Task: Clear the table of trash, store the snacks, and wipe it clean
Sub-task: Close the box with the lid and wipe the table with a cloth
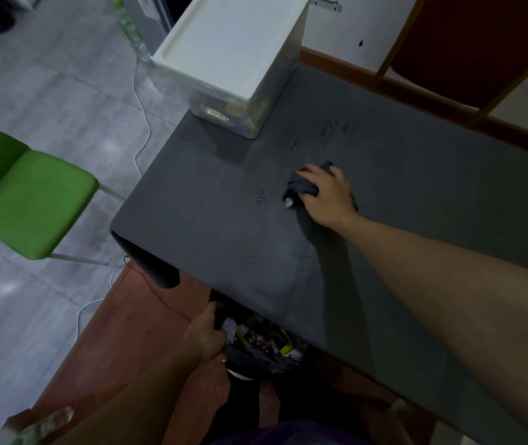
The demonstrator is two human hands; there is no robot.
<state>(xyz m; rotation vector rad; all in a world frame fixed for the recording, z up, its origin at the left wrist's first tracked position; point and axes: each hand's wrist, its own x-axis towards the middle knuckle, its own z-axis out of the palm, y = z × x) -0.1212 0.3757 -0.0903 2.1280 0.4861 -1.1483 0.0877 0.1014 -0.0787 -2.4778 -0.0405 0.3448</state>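
Nearest to you, your left hand (206,332) reaches down below the table edge and curls its fingers over the rim of the trash bin (256,361), gripping the dark liner there. The bin sits on the floor partly under the grey table (224,226), and wrappers and scraps of paper show inside it, packed up near the top.

Farther out, your right arm stretches across the tabletop. Your right hand (327,195) presses palm-down on a bunched dark cloth (301,186), fingers closed over it, near the middle of the table. A small pale scrap (288,204) lies touching the cloth's near edge. Faint smudges and crumbs mark the surface just left of the cloth and again farther away, toward the wall.

At the far left corner of the table stands a clear storage box (250,104) with a white lid, snacks dimly visible through its wall. Off to the left, a green chair (34,200) stands on the grey floor, well apart from the table.
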